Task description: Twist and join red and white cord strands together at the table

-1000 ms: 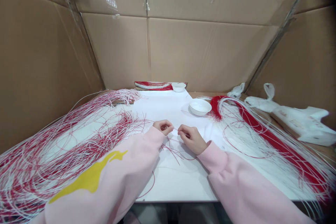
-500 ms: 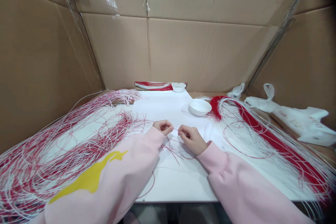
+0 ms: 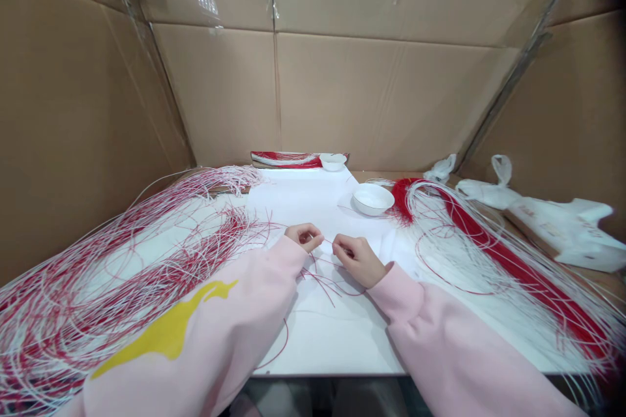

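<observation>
My left hand [image 3: 304,235] and my right hand [image 3: 357,259] rest close together on the white sheet [image 3: 337,332] at the table's middle. Each is pinched shut on an end of a thin red and white cord [image 3: 327,242] that spans the small gap between them. Loose red cord ends [image 3: 325,283] trail on the sheet below the hands. Both arms wear pink sleeves; the left one has a yellow patch.
A big spread of red and white cords [image 3: 122,267] fills the left of the table; a second bundle [image 3: 493,254] runs along the right. A white bowl [image 3: 372,199] sits behind the hands, a smaller one [image 3: 332,161] farther back. White plastic bags [image 3: 552,221] lie right. Cardboard walls enclose the table.
Hardly anything differs: both hands stay pinched on the cord in the same spot, with only slight finger movement.
</observation>
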`<state>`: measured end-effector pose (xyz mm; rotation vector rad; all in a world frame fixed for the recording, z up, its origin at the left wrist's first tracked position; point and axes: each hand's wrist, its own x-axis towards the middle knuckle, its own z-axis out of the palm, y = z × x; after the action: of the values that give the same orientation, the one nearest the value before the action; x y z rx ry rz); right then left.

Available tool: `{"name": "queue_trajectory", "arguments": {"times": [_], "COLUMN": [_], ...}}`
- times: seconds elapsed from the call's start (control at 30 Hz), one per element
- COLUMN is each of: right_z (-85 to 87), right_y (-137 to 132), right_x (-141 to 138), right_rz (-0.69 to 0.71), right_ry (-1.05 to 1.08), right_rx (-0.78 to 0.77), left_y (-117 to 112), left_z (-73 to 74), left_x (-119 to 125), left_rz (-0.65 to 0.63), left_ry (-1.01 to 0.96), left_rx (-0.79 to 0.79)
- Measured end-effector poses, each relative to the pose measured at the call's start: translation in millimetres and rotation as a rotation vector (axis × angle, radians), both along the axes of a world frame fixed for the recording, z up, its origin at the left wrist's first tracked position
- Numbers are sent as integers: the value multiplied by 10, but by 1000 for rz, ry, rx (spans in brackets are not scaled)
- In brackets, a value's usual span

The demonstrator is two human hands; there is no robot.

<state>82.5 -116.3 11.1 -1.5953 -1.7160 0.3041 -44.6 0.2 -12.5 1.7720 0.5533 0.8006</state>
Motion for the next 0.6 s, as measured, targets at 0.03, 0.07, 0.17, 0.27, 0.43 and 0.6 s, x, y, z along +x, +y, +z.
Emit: {"name": "queue_trajectory", "arguments": {"times": [0.03, 0.07, 0.17, 0.27, 0.43, 0.6], "right_z": [-7, -13, -22, -15, 6, -1], "right_y": [1, 2, 4, 3, -1, 1], "right_x": [1, 2, -1, -3, -5, -7], "right_rz": [1, 3, 11, 16, 14, 15], "right_ry": [-9, -17, -33, -35, -28, -26], "right_rx": [-3, -7, -14, -14, -19, -27], "left_y": [-3, -6, -14, -21, -35, -52], "left_z": [0, 1, 4, 12, 32, 50], "left_x": [-6, -12, -22, -18, -8, -13], "left_rz": [-4, -6, -15, -11, -13, -29], "left_ry": [9, 18, 37, 49, 62, 81], "left_rx": [17, 31, 42, 34, 23, -4]}}
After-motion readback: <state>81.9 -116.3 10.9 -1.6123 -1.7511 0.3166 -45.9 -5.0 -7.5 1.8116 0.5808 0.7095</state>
